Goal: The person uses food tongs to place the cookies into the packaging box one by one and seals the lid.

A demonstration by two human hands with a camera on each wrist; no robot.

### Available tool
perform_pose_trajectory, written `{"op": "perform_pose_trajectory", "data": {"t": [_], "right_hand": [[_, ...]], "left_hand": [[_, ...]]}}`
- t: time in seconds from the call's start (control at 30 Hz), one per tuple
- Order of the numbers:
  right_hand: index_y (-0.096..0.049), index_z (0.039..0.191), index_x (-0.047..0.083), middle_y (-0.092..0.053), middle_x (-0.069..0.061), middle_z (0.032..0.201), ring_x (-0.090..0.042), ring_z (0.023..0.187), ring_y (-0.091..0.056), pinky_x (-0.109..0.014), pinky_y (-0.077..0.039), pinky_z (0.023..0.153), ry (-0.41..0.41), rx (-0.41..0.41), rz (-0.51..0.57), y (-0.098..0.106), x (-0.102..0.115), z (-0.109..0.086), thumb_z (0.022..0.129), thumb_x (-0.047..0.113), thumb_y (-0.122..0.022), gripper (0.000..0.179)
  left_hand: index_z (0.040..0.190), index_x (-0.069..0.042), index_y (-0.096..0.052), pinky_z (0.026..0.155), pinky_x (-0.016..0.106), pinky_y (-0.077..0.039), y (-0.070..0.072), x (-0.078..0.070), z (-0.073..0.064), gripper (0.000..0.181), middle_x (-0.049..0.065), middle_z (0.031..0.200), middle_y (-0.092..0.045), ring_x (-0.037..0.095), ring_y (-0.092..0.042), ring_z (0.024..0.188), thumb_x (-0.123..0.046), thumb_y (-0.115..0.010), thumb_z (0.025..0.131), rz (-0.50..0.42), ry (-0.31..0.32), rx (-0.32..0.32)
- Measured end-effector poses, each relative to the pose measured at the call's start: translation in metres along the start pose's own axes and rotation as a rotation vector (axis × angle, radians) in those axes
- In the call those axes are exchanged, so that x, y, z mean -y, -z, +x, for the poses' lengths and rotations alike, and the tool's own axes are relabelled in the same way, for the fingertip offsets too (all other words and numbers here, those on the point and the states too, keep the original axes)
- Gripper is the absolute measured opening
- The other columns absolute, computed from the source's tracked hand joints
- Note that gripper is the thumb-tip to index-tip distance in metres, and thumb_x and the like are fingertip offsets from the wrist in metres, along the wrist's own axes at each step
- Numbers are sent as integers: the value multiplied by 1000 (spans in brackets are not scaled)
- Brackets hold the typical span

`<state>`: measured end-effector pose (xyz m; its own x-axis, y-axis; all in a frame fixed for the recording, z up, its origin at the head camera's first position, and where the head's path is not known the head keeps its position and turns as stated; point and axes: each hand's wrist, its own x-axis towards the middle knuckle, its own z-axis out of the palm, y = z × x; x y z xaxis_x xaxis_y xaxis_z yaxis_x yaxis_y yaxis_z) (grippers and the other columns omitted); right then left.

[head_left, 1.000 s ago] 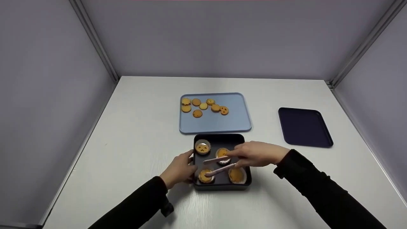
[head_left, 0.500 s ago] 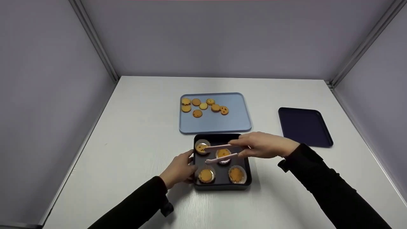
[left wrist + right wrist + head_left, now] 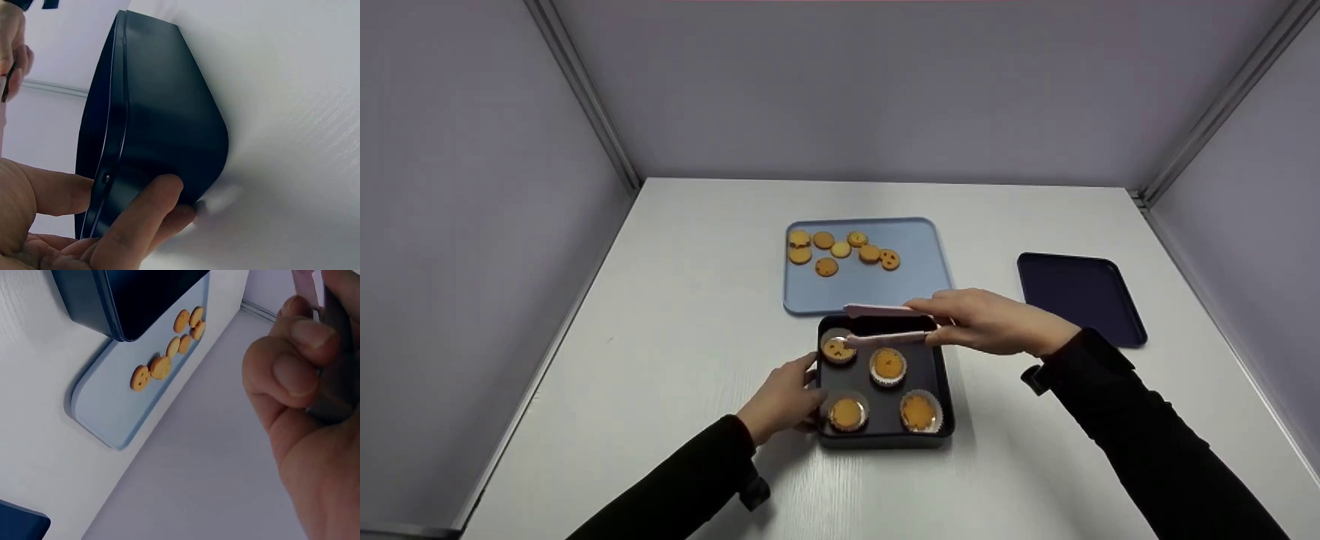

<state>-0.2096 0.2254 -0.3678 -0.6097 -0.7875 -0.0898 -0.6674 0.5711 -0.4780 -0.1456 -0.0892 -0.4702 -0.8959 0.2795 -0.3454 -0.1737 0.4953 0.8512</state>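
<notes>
Fingers of the right hand pinch the pink tongs, whose two arms stand apart; the tongs show over the far end of the black tin, tips pointing left. The lower tip overlaps the cup in the tin's far left corner, while the upper arm runs along the tin's far rim. The left hand grips the tin's left wall, one digit over the rim and others pressed against the outside.

The right hand has its back turned up, and its black sleeve slants in from the near right of the tin. The left sleeve comes from the tin's near left, that hand low beside the wall.

Inside the tin sit four paper cups, each with a biscuit: far left, middle, near left and near right. The right hand and tongs hide the tin's far right corner, and the hand covers nearby corners of both trays. Just beyond the tin lies the blue tray, with loose biscuits gathered on its left half. Well to the right of the tin and farther back lies the navy tray. All rest on the white worktop; grey-lilac panels rise behind the tin and on either side.
</notes>
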Motion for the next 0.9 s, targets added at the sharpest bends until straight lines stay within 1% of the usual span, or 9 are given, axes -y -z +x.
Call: {"op": "perform_pose_trajectory", "data": {"t": [0.1, 0.2, 0.33, 0.47, 0.6, 0.7, 0.8, 0.9], "right_hand": [[-47, 153, 7, -60, -2, 103, -14, 84, -50, -34, -43, 74, -5, -75, -14, -1, -4, 1, 104, 31, -58, 55], [-48, 152, 4, -53, 1, 94, -12, 78, -45, -32, -39, 69, -1, -160, -42, -2, -10, 2, 104, 26, -59, 54], [-49, 149, 1, -51, 0, 90, -11, 73, -43, -29, -38, 64, -2, -305, -75, -5, -17, 3, 102, 20, -63, 53], [-48, 149, -1, -52, -4, 90, -13, 72, -44, -31, -39, 61, -53, -450, -76, -9, -24, 5, 102, 19, -63, 54], [-45, 149, 0, -52, -8, 90, -19, 72, -44, -34, -38, 62, -183, -550, -36, -12, -32, 7, 104, 21, -60, 52], [-43, 148, -2, -53, -13, 93, -25, 74, -48, -37, -41, 64, -303, -607, -5, -16, -39, 8, 105, 23, -59, 53], [-43, 147, -6, -58, -19, 100, -31, 80, -54, -44, -47, 68, -417, -646, 8, -20, -48, 8, 106, 26, -57, 54], [-46, 141, -7, -62, -25, 106, -38, 84, -60, -52, -51, 70, -532, -656, 4, -24, -57, 7, 106, 31, -55, 52]], "left_hand": [[159, 2, -31, 61, 33, -64, 0, 0, 0, 73, 30, 150, -47, 34, -60, 125, 0, -60, 91, 1, -6, -1], [159, 2, -30, 61, 34, -65, -1, 0, -1, 74, 30, 151, -46, 33, -63, 119, 1, -60, 91, -16, 0, 2], [160, 1, -25, 63, 37, -66, -1, -1, -3, 74, 31, 154, -41, 33, -70, 104, 2, -57, 93, -77, 23, 27], [161, 2, -24, 64, 39, -66, -1, 0, -3, 74, 31, 154, -40, 33, -73, 92, 2, -57, 94, -104, 26, 36], [161, 2, -24, 63, 39, -66, -1, 0, -3, 74, 32, 154, -41, 32, -73, 85, 2, -57, 94, -108, 20, 34], [160, 2, -24, 63, 39, -66, -1, 0, -4, 74, 32, 154, -40, 31, -73, 82, 3, -57, 93, -103, 15, 32], [160, 2, -25, 63, 39, -66, -1, 1, -3, 75, 33, 153, -41, 32, -74, 83, 3, -56, 93, -101, 9, 32], [160, 2, -25, 63, 39, -66, -1, 0, -3, 75, 32, 153, -41, 33, -74, 87, 3, -56, 92, -97, 9, 31]]}}
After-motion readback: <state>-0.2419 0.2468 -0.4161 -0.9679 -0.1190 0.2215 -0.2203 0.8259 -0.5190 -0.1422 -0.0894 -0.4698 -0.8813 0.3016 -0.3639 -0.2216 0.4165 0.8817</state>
